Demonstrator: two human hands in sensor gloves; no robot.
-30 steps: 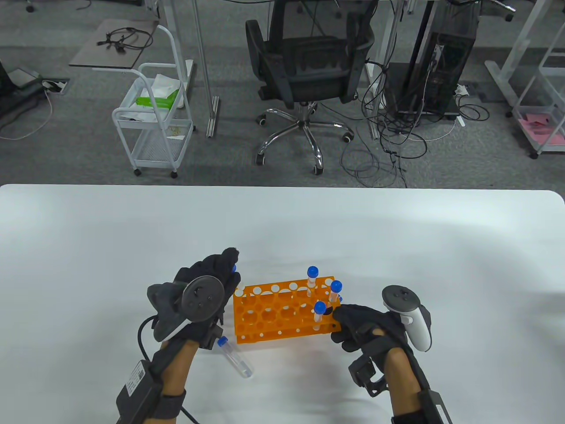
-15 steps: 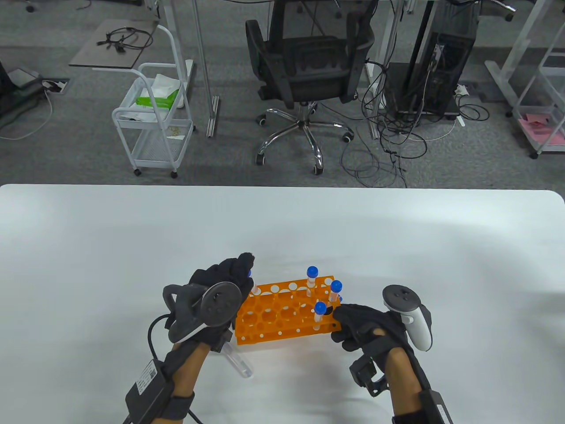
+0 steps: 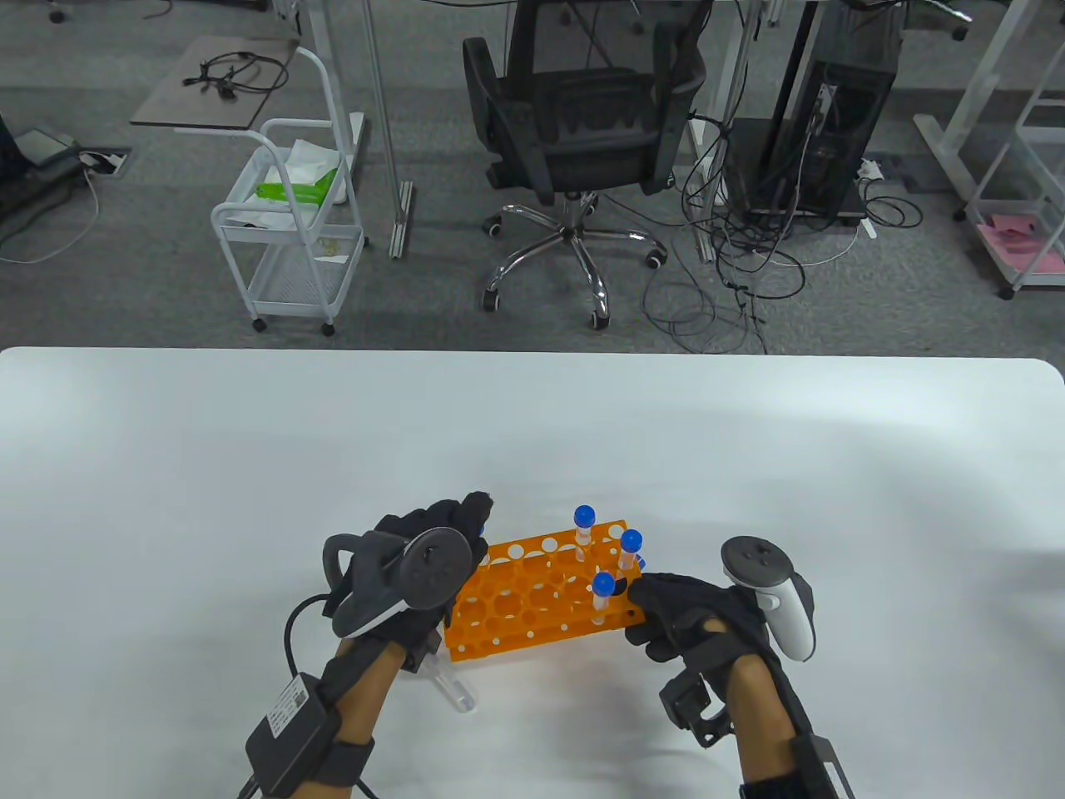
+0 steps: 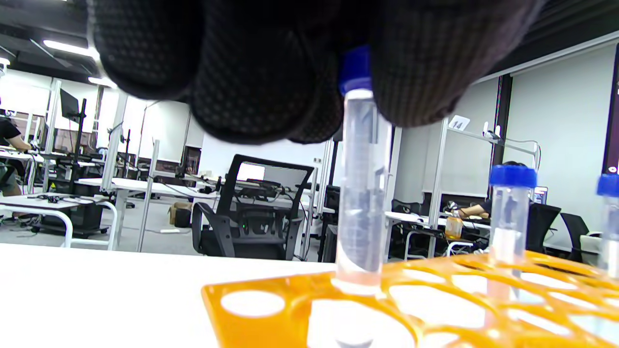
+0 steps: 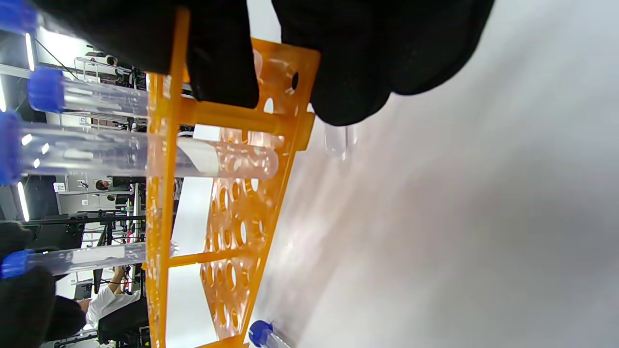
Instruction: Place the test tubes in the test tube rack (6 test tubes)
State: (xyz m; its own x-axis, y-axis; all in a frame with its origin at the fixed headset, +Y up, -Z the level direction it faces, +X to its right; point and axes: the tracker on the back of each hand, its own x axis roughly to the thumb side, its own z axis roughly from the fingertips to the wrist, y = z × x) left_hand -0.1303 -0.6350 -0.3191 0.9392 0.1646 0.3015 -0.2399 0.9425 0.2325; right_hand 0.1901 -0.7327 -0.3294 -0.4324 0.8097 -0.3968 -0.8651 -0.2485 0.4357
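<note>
The orange test tube rack [image 3: 532, 599] stands on the white table [image 3: 749, 466]. My left hand [image 3: 473, 523] pinches a clear blue-capped test tube [image 4: 360, 193] by its cap. It holds the tube upright, with the lower end in a hole at the rack's far left corner [image 4: 353, 285]. My right hand [image 3: 645, 601] grips the rack's right end [image 5: 232, 116]. Blue-capped tubes [image 3: 585, 524] stand in the right end of the rack. One loose tube [image 3: 453, 689] lies on the table by my left wrist, its cap hidden in the table view.
The rack sits near the table's front edge, between my hands. Beyond the table's far edge are an office chair [image 3: 582, 125], a white cart [image 3: 291, 233] and floor cables [image 3: 732, 275].
My left hand has moved right with its tube, from beside the rack's left end to over it. It now covers the loose tube's cap. My right hand has stayed on the rack.
</note>
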